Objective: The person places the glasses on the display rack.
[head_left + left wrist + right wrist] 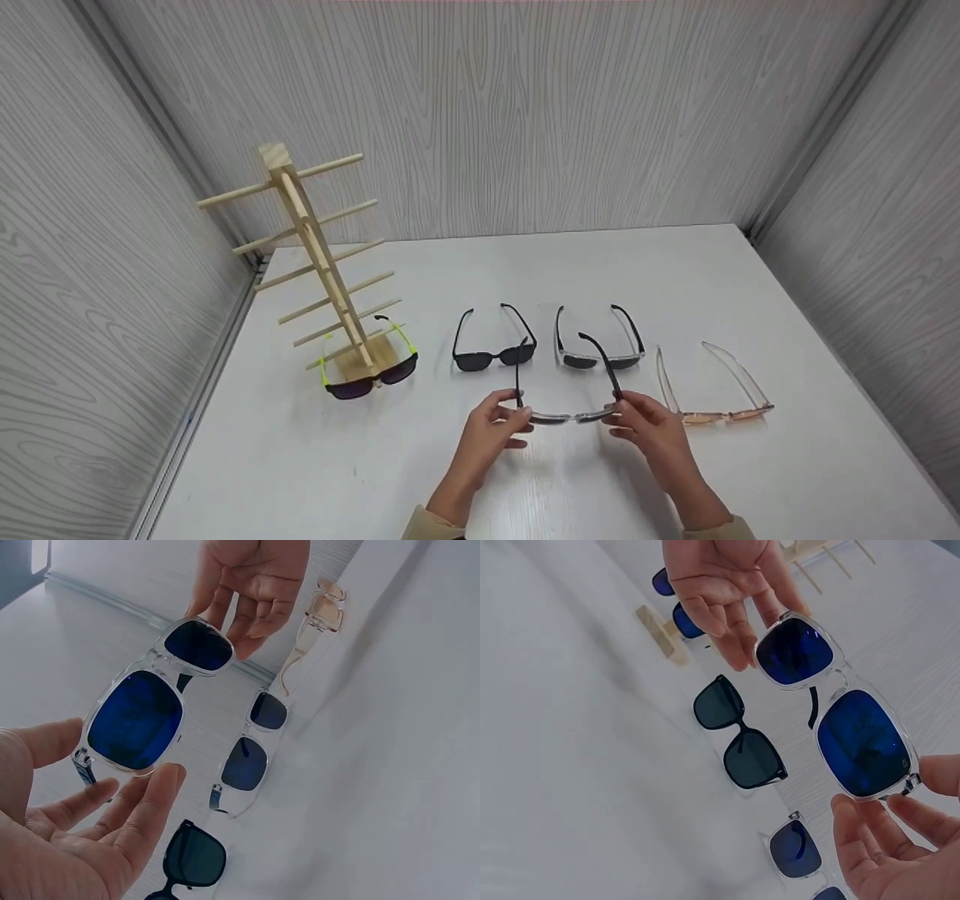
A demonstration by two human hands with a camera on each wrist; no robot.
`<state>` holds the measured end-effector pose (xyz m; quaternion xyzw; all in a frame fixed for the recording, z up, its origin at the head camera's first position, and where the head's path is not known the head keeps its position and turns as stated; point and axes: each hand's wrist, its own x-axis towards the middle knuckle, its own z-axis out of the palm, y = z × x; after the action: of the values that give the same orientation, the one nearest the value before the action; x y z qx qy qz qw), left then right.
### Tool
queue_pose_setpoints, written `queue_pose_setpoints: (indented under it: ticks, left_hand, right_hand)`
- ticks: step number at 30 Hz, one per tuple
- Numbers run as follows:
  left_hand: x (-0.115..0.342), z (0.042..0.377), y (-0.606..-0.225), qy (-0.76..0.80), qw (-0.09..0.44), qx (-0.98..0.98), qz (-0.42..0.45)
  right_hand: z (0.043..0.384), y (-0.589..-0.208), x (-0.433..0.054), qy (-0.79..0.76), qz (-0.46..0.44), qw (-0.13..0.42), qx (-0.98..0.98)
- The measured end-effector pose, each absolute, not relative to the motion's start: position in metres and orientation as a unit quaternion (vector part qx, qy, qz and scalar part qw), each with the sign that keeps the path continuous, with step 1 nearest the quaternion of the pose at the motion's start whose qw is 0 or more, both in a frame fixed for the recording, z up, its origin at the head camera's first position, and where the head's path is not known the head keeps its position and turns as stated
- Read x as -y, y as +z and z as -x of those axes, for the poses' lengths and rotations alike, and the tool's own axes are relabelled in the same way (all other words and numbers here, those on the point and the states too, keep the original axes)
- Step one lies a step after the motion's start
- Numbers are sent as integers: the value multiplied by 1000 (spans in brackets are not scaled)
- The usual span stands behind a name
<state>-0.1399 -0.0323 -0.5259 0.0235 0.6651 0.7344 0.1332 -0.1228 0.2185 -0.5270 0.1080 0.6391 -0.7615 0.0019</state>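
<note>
A pair of clear-framed sunglasses [551, 419] with dark temples is held above the table, temples unfolded and pointing away from the person. Its lenses look deep blue in the left wrist view. My left hand [487, 431] pinches the left end of the frame between thumb and fingers. At the other end, my right hand [656, 435] pinches the frame near the hinge. Just beyond them on the table lie black sunglasses [474, 362] and a second clear-framed pair [580, 362]. To the right of my right hand lies a peach-tinted pair [703, 418] with see-through temples.
A wooden display rack [319, 255] with several crossbars stands at the left of the white table [420, 480]. Sunglasses with yellow-green temples [352, 388] are at its base. Grey wood-grain panels [480, 112] enclose the back and both sides.
</note>
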Motion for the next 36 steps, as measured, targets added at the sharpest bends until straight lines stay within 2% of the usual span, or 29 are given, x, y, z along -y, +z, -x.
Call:
queue_pose_setpoints:
  ticks: [15,36]
  left_hand:
    - [53,136,-506,765,85,-638,-14]
    - [75,138,-508,769,35,-638,26]
  right_hand:
    - [138,-521,-194,-776,-73,5,-627]
    - [149,-515,-165,-770,-35,15,-637]
